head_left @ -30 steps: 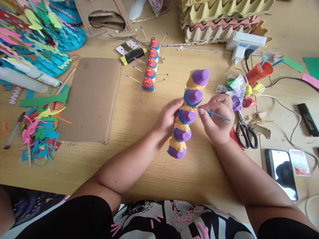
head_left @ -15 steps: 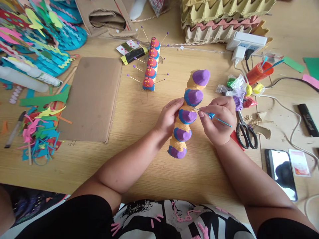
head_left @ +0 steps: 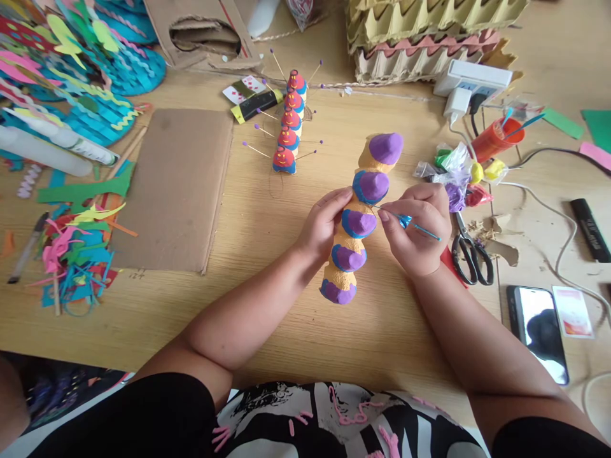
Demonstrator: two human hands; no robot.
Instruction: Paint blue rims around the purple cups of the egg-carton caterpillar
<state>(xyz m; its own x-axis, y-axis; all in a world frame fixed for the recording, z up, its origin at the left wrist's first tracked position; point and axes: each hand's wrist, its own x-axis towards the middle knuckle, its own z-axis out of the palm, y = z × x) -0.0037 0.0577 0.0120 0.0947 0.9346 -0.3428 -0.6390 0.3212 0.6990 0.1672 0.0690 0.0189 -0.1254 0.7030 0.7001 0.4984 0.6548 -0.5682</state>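
A strip of egg-carton cups [head_left: 349, 244], yellow with purple and blue clay on its bumps, is held up over the table. My left hand [head_left: 322, 222] grips its left side near the middle, thumb on top and the other fingers hidden beneath. In my right hand [head_left: 421, 229] a thin blue stick tool [head_left: 426, 233] is pinched, with a bit of blue clay on its shaft. Its fine tip touches or nearly touches the strip between the second and third bumps. Further back stands a finished-looking red and blue egg-carton caterpillar [head_left: 289, 127] with purple-tipped sticks.
A cardboard sheet [head_left: 176, 191] and paper scraps [head_left: 79, 254] lie left. Right are scissors [head_left: 471, 254], bagged clay [head_left: 456, 175], an orange cup [head_left: 497, 138], a phone [head_left: 539, 331] and cables. Egg trays [head_left: 429, 44] and a power strip [head_left: 472, 79] stand behind.
My right hand has shifted very slightly left with the stick tool, its tip staying at the same gap. The strip and my left hand hold nearly still.
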